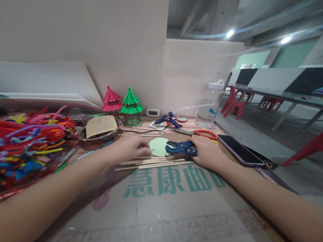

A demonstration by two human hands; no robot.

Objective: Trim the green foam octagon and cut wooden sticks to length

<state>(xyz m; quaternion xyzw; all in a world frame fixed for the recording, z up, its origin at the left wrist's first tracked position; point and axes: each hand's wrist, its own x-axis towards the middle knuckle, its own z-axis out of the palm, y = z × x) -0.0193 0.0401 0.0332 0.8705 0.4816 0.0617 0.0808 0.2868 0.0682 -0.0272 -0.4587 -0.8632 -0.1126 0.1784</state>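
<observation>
My right hand [206,150] is closed round the handles of a blue pipe cutter [177,147], whose hooked jaw points left. The jaw reaches the right edge of a pale green paper disc [159,146] lying on the table. On the disc's left side is my left hand [133,147], its fingers curled in; whether anything is pinched there is hidden. Several thin wooden sticks [158,163] lie side by side just in front of the disc, between my hands.
Behind are pink [112,101] and green [132,109] pavilion models, a glue gun [167,119], orange-handled scissors [205,134] and a water jug [208,106]. Pipe cleaners [21,142] heap at left beside a metal bowl [112,130]. A phone [240,150] lies at right.
</observation>
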